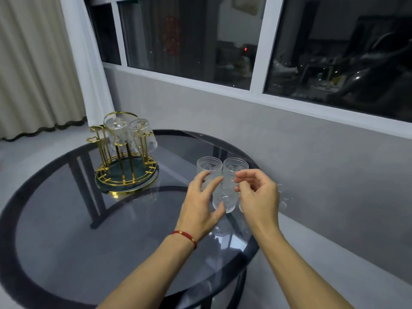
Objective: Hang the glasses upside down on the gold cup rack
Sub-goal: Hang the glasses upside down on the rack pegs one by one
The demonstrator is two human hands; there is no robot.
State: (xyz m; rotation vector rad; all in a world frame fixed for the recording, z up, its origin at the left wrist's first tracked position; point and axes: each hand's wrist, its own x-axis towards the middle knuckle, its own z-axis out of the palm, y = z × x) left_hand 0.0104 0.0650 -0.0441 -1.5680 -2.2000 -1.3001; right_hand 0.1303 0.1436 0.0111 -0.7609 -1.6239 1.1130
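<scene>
glasses (223,192) are clustering upright near the table's (66,219) right edge, two already hanging on the gold rack (124,152). left hand (200,208) is curling open-fingered around the nearest one, right hand (256,197) pinching its rim; neighbours standing touching could get knocked over.

Your left hand (201,206) and right hand (258,197) are closing around clear embossed glasses (224,197) clustered upright on the round dark glass table (66,230). Two clear glasses (129,132) are hanging inverted on the gold wire cup rack (124,168).
</scene>
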